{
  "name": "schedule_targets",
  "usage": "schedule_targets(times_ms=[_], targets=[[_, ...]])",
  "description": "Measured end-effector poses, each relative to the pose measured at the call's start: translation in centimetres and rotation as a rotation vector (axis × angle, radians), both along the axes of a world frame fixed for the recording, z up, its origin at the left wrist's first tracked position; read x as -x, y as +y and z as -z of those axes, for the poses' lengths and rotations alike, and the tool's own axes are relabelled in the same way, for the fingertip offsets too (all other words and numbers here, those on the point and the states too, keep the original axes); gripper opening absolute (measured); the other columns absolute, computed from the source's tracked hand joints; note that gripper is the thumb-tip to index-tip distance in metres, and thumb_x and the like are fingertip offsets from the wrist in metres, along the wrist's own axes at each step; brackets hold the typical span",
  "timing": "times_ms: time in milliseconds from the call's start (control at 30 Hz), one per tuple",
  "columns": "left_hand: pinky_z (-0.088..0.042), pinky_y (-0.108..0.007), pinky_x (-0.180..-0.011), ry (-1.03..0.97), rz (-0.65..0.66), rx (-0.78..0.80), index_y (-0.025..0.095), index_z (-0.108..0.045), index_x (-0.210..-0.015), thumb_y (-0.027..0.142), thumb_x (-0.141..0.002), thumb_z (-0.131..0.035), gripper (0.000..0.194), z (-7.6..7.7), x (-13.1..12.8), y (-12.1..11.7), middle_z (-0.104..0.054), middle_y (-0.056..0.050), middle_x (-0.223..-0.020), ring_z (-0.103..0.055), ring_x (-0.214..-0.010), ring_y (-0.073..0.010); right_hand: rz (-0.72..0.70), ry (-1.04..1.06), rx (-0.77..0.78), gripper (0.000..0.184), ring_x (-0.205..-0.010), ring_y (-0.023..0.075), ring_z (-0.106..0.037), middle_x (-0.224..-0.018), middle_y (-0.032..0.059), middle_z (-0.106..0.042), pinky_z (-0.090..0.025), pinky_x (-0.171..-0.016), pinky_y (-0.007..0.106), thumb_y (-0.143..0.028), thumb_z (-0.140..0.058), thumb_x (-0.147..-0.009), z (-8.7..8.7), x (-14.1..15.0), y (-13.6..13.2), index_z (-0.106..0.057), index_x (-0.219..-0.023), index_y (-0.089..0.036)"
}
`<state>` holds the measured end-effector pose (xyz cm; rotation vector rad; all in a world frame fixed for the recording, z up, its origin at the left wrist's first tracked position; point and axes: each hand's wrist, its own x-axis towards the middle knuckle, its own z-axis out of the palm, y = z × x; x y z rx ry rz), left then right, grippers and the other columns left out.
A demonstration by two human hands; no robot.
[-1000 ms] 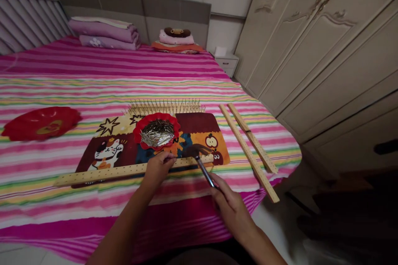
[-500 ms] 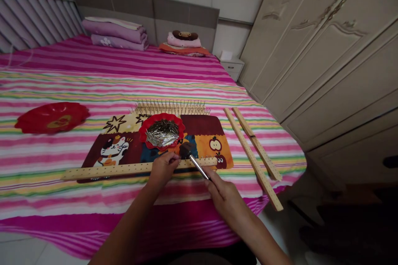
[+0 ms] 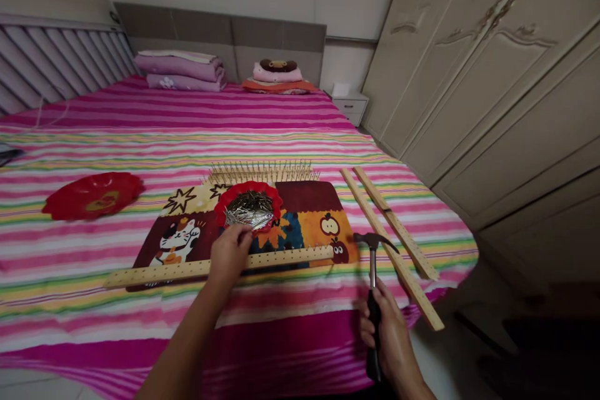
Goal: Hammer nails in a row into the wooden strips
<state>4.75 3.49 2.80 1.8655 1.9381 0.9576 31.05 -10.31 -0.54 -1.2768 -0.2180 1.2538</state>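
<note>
My right hand (image 3: 387, 331) is wrapped round the black grip of a claw hammer (image 3: 373, 265), held upright with its head right of the mat. My left hand (image 3: 229, 254) is at the near rim of a scalloped red bowl (image 3: 222, 203), fingertips pinched together beside the nails (image 3: 248, 207) inside; whether they hold a nail is too small to tell. Under that wrist, a wooden strip (image 3: 290, 256) with rows of small holes lies across the front of the patterned mat (image 3: 307, 195). Tiny nails stand along the strip's right end.
Behind the bowl lies a wooden piece studded with upright nails (image 3: 262, 172). Two more holed wooden strips (image 3: 375, 219) (image 3: 407, 240) lie at the right, near the bed edge. A red plate (image 3: 94, 195) rests at the left on the striped bedspread (image 3: 94, 262).
My right hand has swung the hammer from above the strip out to the right. My left hand has left the strip and moved up and left to the nail bowl. The view has shifted slightly.
</note>
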Motion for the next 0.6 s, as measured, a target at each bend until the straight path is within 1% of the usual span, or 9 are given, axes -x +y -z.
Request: schedule_targets(times_ms=[67,133,200,267,367,433,500,600], targets=[[-0.044,-0.029,-0.076,0.184,-0.052,0.006,0.021,-0.067,-0.085,0.028,-0.077,-0.047,0.023,-0.7,0.8,1.4,-0.068,-0.005,-0.088,-0.060,-0.084,-0.0193,0.014,0.049,-0.002,0.049,-0.029,0.0041,-0.033,-0.046,-0.0118,-0.048,-0.022,-0.027,0.010,-0.044,-0.069,-0.067,1.5,-0.3,0.1,-0.048,-0.108,-0.030],[-0.044,-0.033,-0.077,0.384,-0.057,0.089,0.018,-0.068,-0.083,0.030,-0.079,-0.046,0.026,-1.3,1.0,2.7,-0.067,-0.010,-0.089,-0.060,-0.087,-0.0235,0.021,0.069,-0.008,0.043,-0.028,0.0037,-0.033,-0.046,-0.0119,-0.048,-0.021,-0.026,0.009,-0.044,-0.068,-0.067,2.6,-0.3,0.2,-0.048,-0.102,-0.029],[-0.043,-0.038,-0.076,0.530,-0.074,0.194,0.015,-0.069,-0.081,0.034,-0.079,-0.046,0.030,-1.6,0.7,3.7,-0.066,-0.015,-0.092,-0.059,-0.091,-0.0285,0.014,0.080,-0.011,0.042,-0.028,0.0036,-0.032,-0.046,-0.0119,-0.048,-0.021,-0.026,0.009,-0.044,-0.068,-0.068,3.3,-0.4,0.2,-0.048,-0.101,-0.029],[-0.042,-0.041,-0.075,0.593,-0.105,0.274,0.015,-0.069,-0.082,0.037,-0.078,-0.046,0.032,-1.9,0.0,4.4,-0.065,-0.017,-0.099,-0.058,-0.095,-0.0323,0.003,0.093,-0.007,0.043,-0.028,0.0036,-0.033,-0.046,-0.0121,-0.047,-0.020,-0.026,0.009,-0.044,-0.068,-0.067,3.5,-0.5,0.3,-0.047,-0.102,-0.030],[-0.039,-0.044,-0.077,0.570,-0.129,0.393,0.016,-0.069,-0.085,0.030,-0.075,-0.047,0.027,-2.2,-0.8,5.0,-0.066,-0.016,-0.101,-0.059,-0.096,-0.0324,-0.005,0.103,0.000,0.043,-0.028,0.0034,-0.033,-0.047,-0.0124,-0.047,-0.021,-0.027,0.009,-0.045,-0.068,-0.066,3.5,-0.7,0.3,-0.046,-0.100,-0.030],[-0.038,-0.044,-0.078,0.522,-0.128,0.471,0.017,-0.069,-0.079,0.026,-0.073,-0.048,0.024,-2.5,-0.9,5.2,-0.068,-0.014,-0.096,-0.061,-0.093,-0.0314,-0.004,0.098,-0.003,0.041,-0.028,0.0032,-0.034,-0.047,-0.0124,-0.047,-0.020,-0.027,0.008,-0.046,-0.068,-0.067,3.5,-0.8,0.3,-0.046,-0.098,-0.029],[-0.038,-0.042,-0.076,0.461,-0.116,0.501,0.018,-0.068,-0.070,0.029,-0.072,-0.049,0.021,-2.6,-0.4,5.3,-0.070,-0.012,-0.087,-0.062,-0.089,-0.0304,-0.006,0.093,-0.006,0.039,-0.028,0.0031,-0.033,-0.048,-0.0123,-0.047,-0.020,-0.027,0.008,-0.046,-0.067,-0.068,3.6,-0.8,0.3,-0.045,-0.095,-0.028],[-0.039,-0.036,-0.070,0.296,-0.101,0.477,0.020,-0.065,-0.062,0.036,-0.069,-0.053,0.021,-2.2,0.8,5.4,-0.068,-0.007,-0.068,-0.063,-0.076,-0.0263,-0.010,0.098,-0.006,0.037,-0.028,0.0030,-0.033,-0.047,-0.0124,-0.046,-0.019,-0.027,0.009,-0.046,-0.067,-0.068,3.7,-0.8,0.3,-0.045,-0.091,-0.028]])
